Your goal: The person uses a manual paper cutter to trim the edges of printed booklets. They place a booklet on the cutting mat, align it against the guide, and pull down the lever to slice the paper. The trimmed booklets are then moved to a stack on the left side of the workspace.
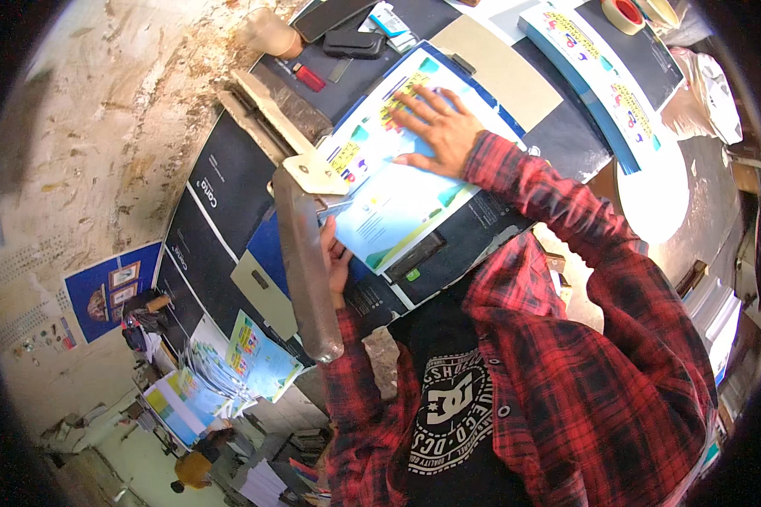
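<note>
A colourful printed sheet, white and light blue with green corners, lies in front of me on a dark worktop. My right hand rests flat on its upper part, fingers spread. At the sheet's left edge my left hand has its fingers bent against the paper, closed at that edge; a long brown handle hides part of this hand. The handle joins a cream metal arm whose end reaches over the sheet's left side.
A thick stack of printed sheets stands at the far right, with tape rolls beyond. A red-handled tool and a black case lie at the back. Fanned printed sheets sit at lower left. A person is farther off.
</note>
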Action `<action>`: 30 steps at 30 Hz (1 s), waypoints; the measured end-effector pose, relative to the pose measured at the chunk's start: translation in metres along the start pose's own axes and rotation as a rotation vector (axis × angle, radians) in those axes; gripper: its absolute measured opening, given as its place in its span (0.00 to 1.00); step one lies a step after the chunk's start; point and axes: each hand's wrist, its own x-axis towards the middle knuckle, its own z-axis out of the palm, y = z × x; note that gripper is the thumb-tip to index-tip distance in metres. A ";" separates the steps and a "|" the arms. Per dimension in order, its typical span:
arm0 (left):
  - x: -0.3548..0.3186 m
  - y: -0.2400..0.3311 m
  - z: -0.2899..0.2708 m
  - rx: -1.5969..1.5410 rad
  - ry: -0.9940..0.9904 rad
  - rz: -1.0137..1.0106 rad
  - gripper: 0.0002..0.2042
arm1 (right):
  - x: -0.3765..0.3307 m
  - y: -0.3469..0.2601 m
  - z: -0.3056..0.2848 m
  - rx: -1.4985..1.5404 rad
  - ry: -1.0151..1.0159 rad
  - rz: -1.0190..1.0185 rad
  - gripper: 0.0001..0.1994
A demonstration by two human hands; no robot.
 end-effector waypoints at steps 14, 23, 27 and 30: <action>0.020 -0.009 -0.009 -0.079 -0.217 -0.010 0.13 | 0.001 0.018 -0.006 -0.060 -0.049 -0.008 0.39; 0.008 -0.005 0.017 0.126 0.040 -0.012 0.12 | 0.009 -0.046 0.018 -0.092 -0.077 0.193 0.41; -0.039 0.007 0.043 0.757 0.192 0.627 0.22 | 0.010 -0.057 0.023 -0.091 -0.053 0.211 0.40; -0.064 -0.009 0.062 1.069 0.191 0.909 0.28 | 0.012 -0.060 0.020 -0.118 -0.087 0.209 0.40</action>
